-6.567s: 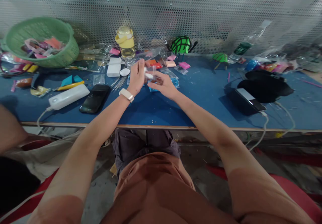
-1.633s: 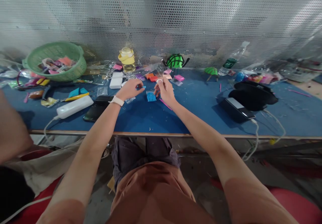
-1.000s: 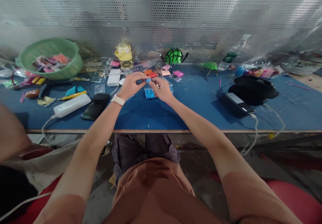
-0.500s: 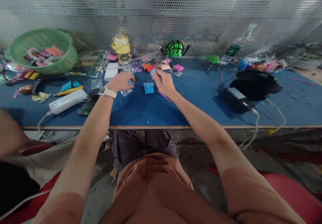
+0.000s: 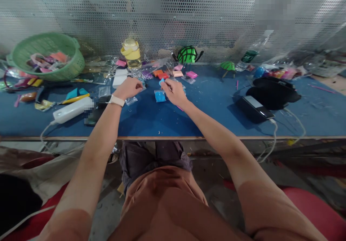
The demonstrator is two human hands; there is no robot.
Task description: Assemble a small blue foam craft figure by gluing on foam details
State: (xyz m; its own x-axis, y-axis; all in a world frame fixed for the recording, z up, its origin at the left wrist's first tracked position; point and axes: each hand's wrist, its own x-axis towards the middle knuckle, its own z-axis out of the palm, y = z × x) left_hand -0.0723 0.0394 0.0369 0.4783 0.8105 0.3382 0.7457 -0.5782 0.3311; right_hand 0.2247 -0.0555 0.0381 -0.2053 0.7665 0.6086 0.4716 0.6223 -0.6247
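Note:
My right hand [image 5: 175, 92] pinches a small piece of light blue clay [image 5: 162, 82] between thumb and fingers. Just below it on the blue table lies a clear packet of blue clay [image 5: 160, 96]. My left hand [image 5: 131, 88], with a pale watch strap at the wrist, is closed with its fingers curled down; what they hold, if anything, is hidden. Beside that hand lies an empty-looking clear wrapper [image 5: 131, 100]. A pink stick [image 5: 180, 108] pokes out from under my right hand. Orange and red clay packets [image 5: 161, 74] sit just beyond it.
A green basket [image 5: 78, 62] of packets stands far left, near a white corded device [image 5: 72, 110]. Along the perforated metal wall are a yellow-lidded bottle [image 5: 131, 53], a green black-striped ball-like figure [image 5: 187, 55] and a plastic bottle [image 5: 248, 56]. At right lies a black corded device [image 5: 254, 108].
My right hand has shifted slightly left with the blue clay, covering more of the pink stick. The left fingers have curled in more. A bare limb at the left edge has gone from view.

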